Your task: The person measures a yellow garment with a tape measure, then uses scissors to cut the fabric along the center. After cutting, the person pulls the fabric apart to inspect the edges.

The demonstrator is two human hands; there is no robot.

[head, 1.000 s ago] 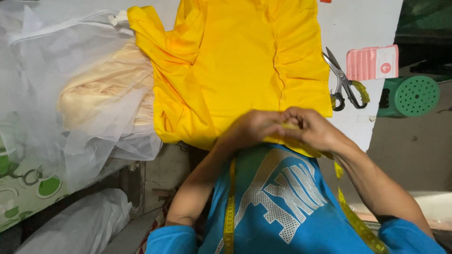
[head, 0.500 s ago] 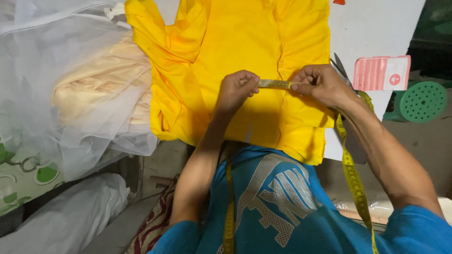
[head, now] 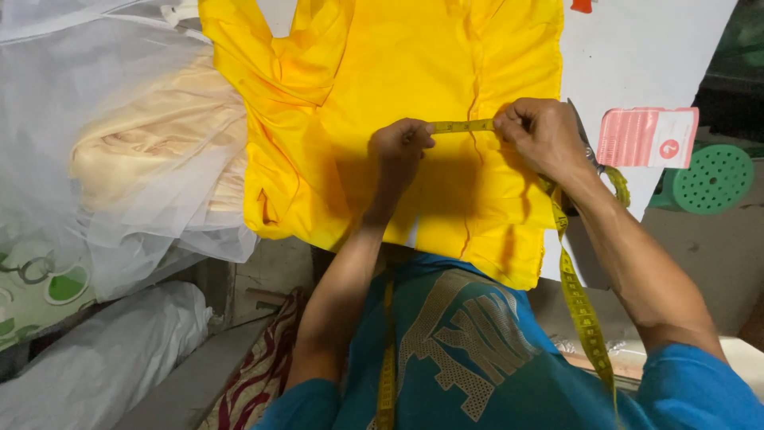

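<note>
While you pinch the tape measure [head: 463,126] taut between both hands, you are measuring across the yellow garment [head: 382,103].

Your left hand [head: 400,147] and right hand [head: 539,131] each close thumb and fingertips on the soft yellow tape, a short span flat on the smooth, lightly creased cloth spread on the white table [head: 629,56]. By my reading, the next move calls for holding both ends level and tight. Slack tape trails over your right wrist and round your neck. Sheer white netting [head: 103,143] over cream cloth lies left; a pink card [head: 646,137] right.
</note>
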